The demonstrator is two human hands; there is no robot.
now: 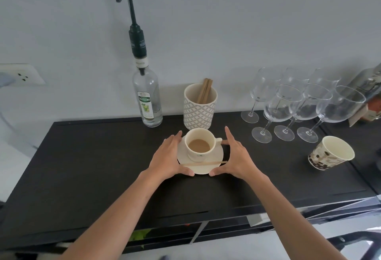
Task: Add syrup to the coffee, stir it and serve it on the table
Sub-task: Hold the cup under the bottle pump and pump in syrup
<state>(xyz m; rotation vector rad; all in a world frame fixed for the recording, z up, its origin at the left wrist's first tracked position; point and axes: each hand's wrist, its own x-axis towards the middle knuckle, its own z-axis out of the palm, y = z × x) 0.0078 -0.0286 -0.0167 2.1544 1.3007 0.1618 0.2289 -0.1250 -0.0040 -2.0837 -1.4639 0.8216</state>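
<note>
A cream cup [199, 143] of milky coffee stands on a cream saucer [218, 153] in the middle of the black counter [82, 167]. A wooden stir stick [204, 163] lies across the saucer's front edge. My left hand [168, 156] cups the saucer's left rim, and my right hand [237, 155] cups its right rim, with both thumbs at the front edge. A clear syrup bottle [147, 98] with a tall black pump stands behind the cup, to the left, against the wall.
A patterned holder [199, 111] with wooden sticks stands right behind the cup. Several wine glasses [292, 105] cluster at the back right. A paper cup [332, 153] with a coffee-bean print leans at the right. A wall socket [22, 75] is at the far left.
</note>
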